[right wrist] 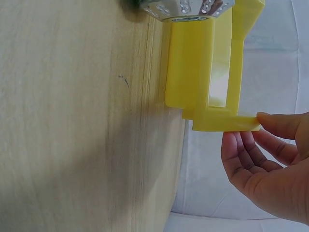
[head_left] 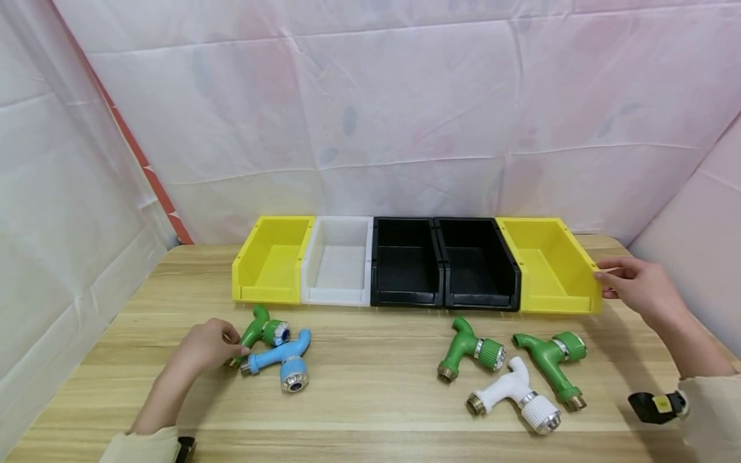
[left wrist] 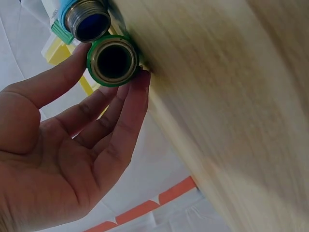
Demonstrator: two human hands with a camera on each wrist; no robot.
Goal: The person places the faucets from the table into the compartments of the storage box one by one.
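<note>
"What's the left hand [head_left: 205,347] doing?"
"Its fingers curl round a green tap [head_left: 253,332], lower left of the head view, just beside a blue tap [head_left: 283,354]."
"Right hand [head_left: 645,289]?"
"Fingers pinching the rightmost yellow bin [head_left: 541,267], right of frame."

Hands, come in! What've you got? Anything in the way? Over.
Left hand grips leftmost green tap. Right hand pinches edge of right yellow bin. Blue tap close beside green one, maybe in the way.
</note>
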